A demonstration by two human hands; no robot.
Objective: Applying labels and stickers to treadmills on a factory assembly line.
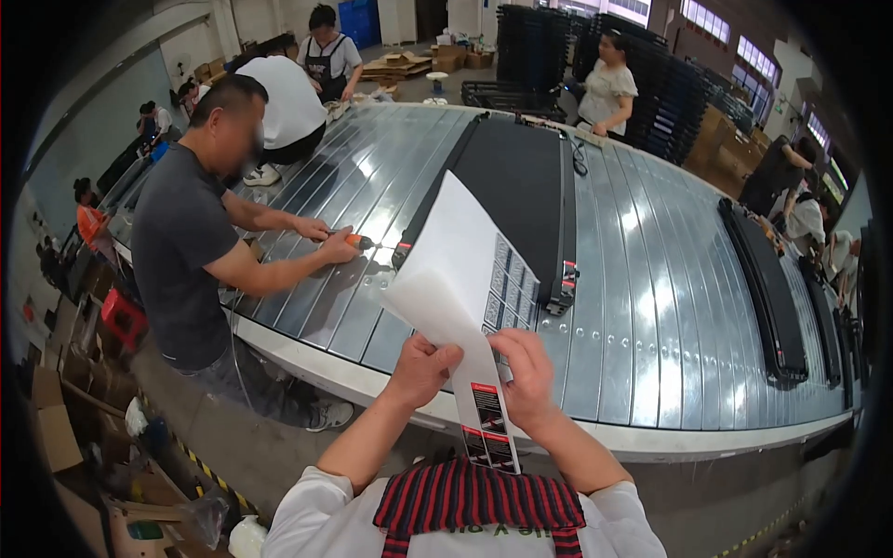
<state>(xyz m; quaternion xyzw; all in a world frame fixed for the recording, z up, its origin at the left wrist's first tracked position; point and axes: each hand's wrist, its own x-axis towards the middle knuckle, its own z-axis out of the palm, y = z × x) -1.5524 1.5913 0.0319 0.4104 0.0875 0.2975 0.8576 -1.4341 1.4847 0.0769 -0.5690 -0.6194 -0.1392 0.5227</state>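
Observation:
My left hand (420, 370) and my right hand (528, 377) both pinch a long white backing sheet (445, 270) of stickers, held up in front of my chest. Grey and black labels (507, 284) line its right side, and red-and-black ones (487, 409) hang between my wrists. Beyond the sheet lies a wide slatted metal conveyor (642, 279) carrying a flat black treadmill-like deck (516, 186). A co-worker in a dark grey shirt (181, 251) leans over the conveyor's left edge, pressing an orange-handled tool (358, 241) to the slats.
More black decks (767, 288) lie on the conveyor at the right. Other people stand around the far end and right side. Stacks of black frames (535, 42) rise at the back. Cardboard boxes (56, 428) and a red crate (123, 316) crowd the floor at left.

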